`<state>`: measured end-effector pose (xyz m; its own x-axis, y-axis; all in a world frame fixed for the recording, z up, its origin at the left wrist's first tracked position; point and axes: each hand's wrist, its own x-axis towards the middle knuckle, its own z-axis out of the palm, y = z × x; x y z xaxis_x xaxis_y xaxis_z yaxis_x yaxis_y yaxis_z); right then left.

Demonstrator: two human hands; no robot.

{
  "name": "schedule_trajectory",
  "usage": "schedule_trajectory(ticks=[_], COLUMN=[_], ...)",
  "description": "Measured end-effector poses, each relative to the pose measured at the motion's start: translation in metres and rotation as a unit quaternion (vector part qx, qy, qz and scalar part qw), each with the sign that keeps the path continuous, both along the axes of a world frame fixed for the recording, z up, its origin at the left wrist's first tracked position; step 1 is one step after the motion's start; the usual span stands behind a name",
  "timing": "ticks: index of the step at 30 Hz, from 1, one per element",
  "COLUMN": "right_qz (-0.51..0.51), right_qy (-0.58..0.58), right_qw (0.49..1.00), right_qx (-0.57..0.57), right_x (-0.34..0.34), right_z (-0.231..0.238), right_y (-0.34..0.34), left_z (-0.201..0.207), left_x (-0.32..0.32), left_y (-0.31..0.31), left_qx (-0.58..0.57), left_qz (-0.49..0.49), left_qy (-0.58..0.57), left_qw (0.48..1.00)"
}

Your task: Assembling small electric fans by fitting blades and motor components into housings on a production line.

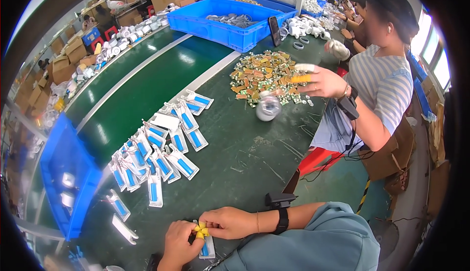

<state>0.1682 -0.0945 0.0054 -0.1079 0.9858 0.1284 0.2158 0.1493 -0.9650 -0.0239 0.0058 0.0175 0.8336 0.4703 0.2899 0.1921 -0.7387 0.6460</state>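
At the near edge of the table, my left hand (179, 243) and my right hand (232, 223) meet, their fingertips pinched together. Yellow finger covers (201, 230) sit on the fingertips. Beneath them lies a slim white plastic housing (210, 249) with a blue insert, mostly hidden by my fingers. Whatever the fingertips pinch is too small and covered to make out. Just left of my left hand is a bare white strip-shaped piece (124, 229), and beyond it a single white housing with a blue insert (118, 206). A loose pile of similar housings (155, 153) spreads farther up the table.
A blue bin (68, 173) stands tilted at the left. Beyond lie a green conveyor belt (142, 82), a heap of small circuit boards (262, 75), a large blue crate (210, 31) and a phone (274, 31). At right, a co-worker's hand (325, 82) hovers near a blurred round clear-and-white object (268, 107).
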Motion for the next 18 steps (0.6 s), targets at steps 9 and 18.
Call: schedule_trajectory(ticks=[9,18], right_qz=[0.048,-0.211], right_qy=[-0.018,-0.419], right_qw=[0.998,0.871], right_qx=[-0.038,0.145], right_x=[0.018,0.16], right_z=[0.013,0.069], right_y=[-0.006,0.071], left_z=[0.002,0.007], left_x=[0.0,-0.001], left_y=[-0.002,-0.001], left_qx=[-0.012,0.009], left_qz=[0.003,-0.006], left_qy=[0.012,-0.008], left_qw=[1.0,1.0])
